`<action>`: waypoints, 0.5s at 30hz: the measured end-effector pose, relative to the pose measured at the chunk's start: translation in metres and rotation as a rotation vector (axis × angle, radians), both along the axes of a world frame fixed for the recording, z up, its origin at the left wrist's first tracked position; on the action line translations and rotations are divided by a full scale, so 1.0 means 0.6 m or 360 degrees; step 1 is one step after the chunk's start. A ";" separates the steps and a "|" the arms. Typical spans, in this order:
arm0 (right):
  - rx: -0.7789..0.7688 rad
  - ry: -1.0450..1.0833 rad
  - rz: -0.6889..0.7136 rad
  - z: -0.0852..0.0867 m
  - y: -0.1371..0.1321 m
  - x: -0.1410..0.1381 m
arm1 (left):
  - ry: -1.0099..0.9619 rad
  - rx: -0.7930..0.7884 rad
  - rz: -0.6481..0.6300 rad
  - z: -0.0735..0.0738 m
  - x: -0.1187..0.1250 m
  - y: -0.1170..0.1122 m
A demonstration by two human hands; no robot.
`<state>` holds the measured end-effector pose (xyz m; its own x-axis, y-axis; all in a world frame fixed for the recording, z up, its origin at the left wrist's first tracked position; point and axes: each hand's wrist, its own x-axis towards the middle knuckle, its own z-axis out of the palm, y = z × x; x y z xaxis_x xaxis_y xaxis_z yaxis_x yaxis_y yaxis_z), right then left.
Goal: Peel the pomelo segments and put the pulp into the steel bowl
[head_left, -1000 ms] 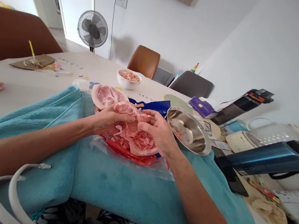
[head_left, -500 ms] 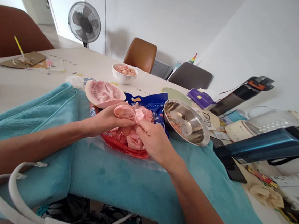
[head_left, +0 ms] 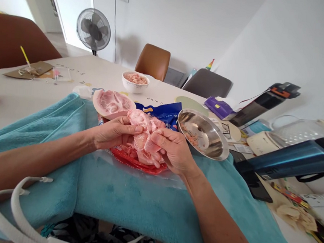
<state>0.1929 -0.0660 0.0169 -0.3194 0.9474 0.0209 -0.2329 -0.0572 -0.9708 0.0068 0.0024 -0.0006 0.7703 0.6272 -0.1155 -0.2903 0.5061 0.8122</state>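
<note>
My left hand [head_left: 112,133] and my right hand [head_left: 171,148] both grip one pink pomelo segment [head_left: 142,129] over a heap of pink peel scraps [head_left: 144,156] on a red and blue plastic bag [head_left: 162,116]. The fingers of each hand are curled round the segment's skin. A hollow pomelo rind half [head_left: 111,104] lies just behind my left hand. A steel bowl [head_left: 206,135] with a little pink pulp stands tilted to the right of my right hand.
A teal towel [head_left: 132,198] covers the near table edge. A white bowl [head_left: 135,82] of pulp stands further back. Boxes, a blue bottle [head_left: 286,157] and papers crowd the right side. A fan [head_left: 93,29] and chairs stand behind the table [head_left: 22,96].
The segment has been turned and pulled apart between my hands, and my right hand has shifted up from the scrap heap. The camera view has swayed slightly.
</note>
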 end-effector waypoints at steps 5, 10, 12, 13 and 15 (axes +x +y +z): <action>-0.0076 0.0164 0.0039 -0.002 0.001 -0.006 | -0.0033 -0.0068 0.0006 -0.002 0.002 -0.001; 0.0116 -0.0385 -0.0139 0.004 0.001 -0.003 | -0.0008 0.0044 0.0176 0.003 0.003 -0.002; 0.0256 -0.0701 -0.0240 0.006 0.001 -0.002 | 0.0021 0.0133 0.0251 0.006 0.004 -0.003; 0.0318 -0.0846 -0.0297 0.007 0.001 -0.003 | 0.0036 0.0176 0.0277 0.007 0.005 -0.004; 0.0386 -0.1069 -0.0402 0.007 0.001 -0.005 | 0.0080 0.0252 0.0311 0.007 0.006 -0.007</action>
<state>0.1897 -0.0654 0.0212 -0.1109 0.9871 0.1155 0.4352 0.1527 -0.8873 0.0104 -0.0021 0.0038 0.6283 0.7770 -0.0390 -0.3273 0.3095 0.8928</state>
